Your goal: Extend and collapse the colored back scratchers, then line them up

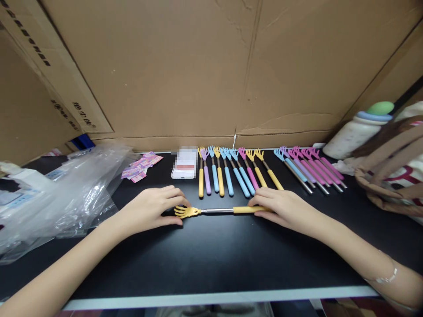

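A yellow back scratcher [218, 211] lies crosswise on the black table, with a claw-shaped head at its left end and a metal shaft running into a yellow handle. My left hand [157, 207] is at the claw head, fingers along its far side and thumb on its near side. Around the handle's right end, my right hand [280, 207] has its fingers and thumb closed. Just beyond lies a row of back scratchers with yellow, purple, blue and pink handles, including a blue one [228, 180]. To the right is a group of pink [319, 169], purple and blue ones.
Clear plastic bags [76, 189] cover the left side. Small pink printed cards [142, 166] and a phone [184, 165] lie near the back. A white bottle [353, 134] and a brown bag [390, 171] stand at right. Cardboard [211, 66] walls the back.
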Demonstrator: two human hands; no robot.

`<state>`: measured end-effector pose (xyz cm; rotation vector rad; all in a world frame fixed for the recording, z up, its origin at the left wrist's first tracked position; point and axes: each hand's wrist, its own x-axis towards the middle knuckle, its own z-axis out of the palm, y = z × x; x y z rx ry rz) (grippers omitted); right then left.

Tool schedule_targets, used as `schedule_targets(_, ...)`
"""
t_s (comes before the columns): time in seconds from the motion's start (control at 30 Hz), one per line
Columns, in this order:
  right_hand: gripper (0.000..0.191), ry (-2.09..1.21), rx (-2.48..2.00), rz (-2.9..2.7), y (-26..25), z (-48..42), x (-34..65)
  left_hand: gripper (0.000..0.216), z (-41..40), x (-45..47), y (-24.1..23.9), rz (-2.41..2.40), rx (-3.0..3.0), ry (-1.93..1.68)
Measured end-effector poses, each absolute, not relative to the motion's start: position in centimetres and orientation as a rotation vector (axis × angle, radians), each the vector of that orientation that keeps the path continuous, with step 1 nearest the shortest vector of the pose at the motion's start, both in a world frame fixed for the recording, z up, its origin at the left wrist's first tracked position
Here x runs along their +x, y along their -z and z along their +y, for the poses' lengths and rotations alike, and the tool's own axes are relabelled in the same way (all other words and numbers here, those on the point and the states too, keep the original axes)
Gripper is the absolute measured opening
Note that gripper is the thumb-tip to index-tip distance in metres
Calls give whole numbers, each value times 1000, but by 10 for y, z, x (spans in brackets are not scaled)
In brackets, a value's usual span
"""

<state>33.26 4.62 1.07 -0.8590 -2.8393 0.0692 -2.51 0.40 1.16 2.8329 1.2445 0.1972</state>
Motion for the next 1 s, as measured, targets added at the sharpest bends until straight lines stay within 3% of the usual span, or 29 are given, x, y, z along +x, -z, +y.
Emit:
schedule_targets(0.2, 20, 43, -822, -2802, -14, 55, 343, 50, 5, -27, -10, 1312, 2773, -204)
schedule_targets(0.53, 23, 178, -1092, -2476, -26, 73, 370, 33, 4, -30, -10, 1420, 2759, -183)
schedule_targets(0.8, 29, -66, -1462, -2160, -26, 92, 390, 31, 5, -31, -8, 1378, 2780, -225)
schedule_targets(1.0, 23, -61, -1682, -2176, -27, 99, 408, 26, 6, -31, -8, 1313, 2808, -229)
